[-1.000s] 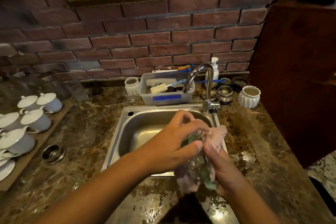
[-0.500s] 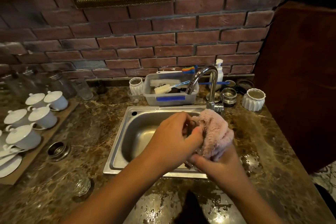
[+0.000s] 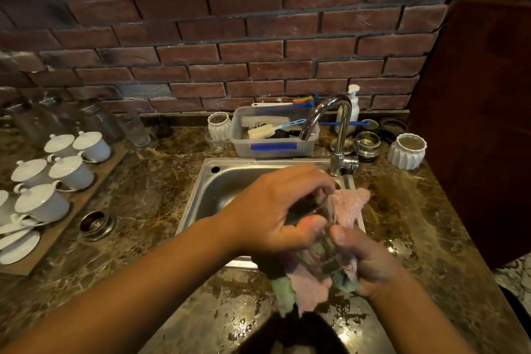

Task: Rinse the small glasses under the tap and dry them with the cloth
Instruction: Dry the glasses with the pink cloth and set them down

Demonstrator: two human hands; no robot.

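My left hand (image 3: 275,210) is curled over the small glass (image 3: 323,247), fingers and thumb gripping its upper part. My right hand (image 3: 373,264) clutches the cloth (image 3: 349,205), pink with a green side, bunched round the lower part of the same glass. I hold both above the front right corner of the sink (image 3: 201,195), and loose ends of the cloth hang down over the wet counter (image 3: 138,195). The tap (image 3: 339,129) stands behind my hands, its spout over a plastic tub (image 3: 273,146) of brushes. Lidded white cups (image 3: 57,175) sit on a tray (image 3: 94,184) far to my left.
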